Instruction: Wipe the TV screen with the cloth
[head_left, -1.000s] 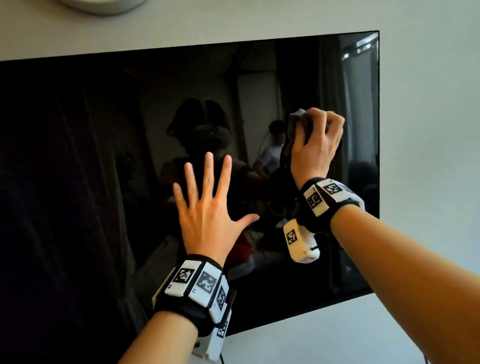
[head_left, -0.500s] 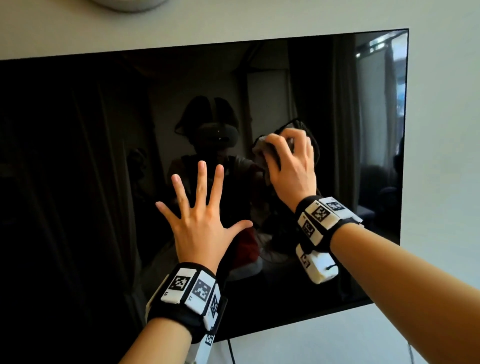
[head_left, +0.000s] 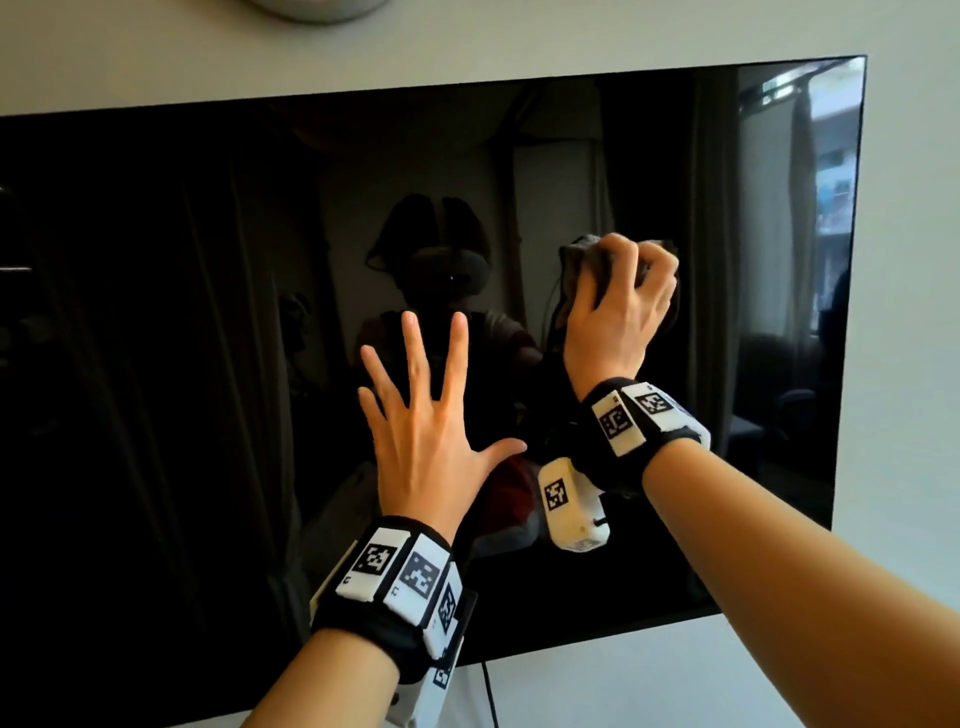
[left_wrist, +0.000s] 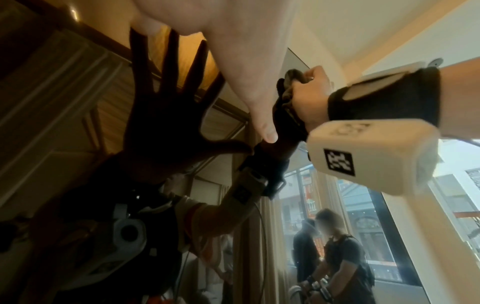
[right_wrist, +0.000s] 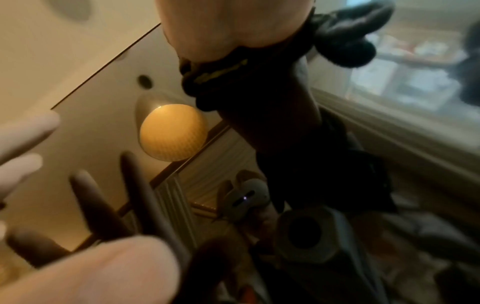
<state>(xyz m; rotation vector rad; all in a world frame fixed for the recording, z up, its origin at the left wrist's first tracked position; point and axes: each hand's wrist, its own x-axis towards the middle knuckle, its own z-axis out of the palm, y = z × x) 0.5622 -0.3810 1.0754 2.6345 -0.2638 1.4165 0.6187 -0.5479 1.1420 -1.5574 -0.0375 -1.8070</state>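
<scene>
The black wall-mounted TV screen (head_left: 182, 364) fills most of the head view and mirrors the room. My right hand (head_left: 618, 306) grips a bunched grey cloth (head_left: 579, 260) and holds it against the glass right of centre. The left wrist view shows the cloth (left_wrist: 292, 75) sticking out above that hand (left_wrist: 310, 90). My left hand (head_left: 421, 421) lies flat on the screen with fingers spread, lower and to the left of the cloth, holding nothing. In the blurred right wrist view the dark cloth (right_wrist: 207, 76) sits under the heel of my right hand, against the screen (right_wrist: 103, 102).
Pale wall (head_left: 914, 364) surrounds the TV. The screen's right edge (head_left: 852, 312) lies well right of the cloth. A thin black cable (head_left: 488, 691) hangs below the bottom edge. A round white fixture (head_left: 317, 8) sits on the wall above the TV.
My right hand has slid the cloth leftward over the glass, away from the right edge, dipping and then rising a little. The left hand stays spread flat, shifted slightly left.
</scene>
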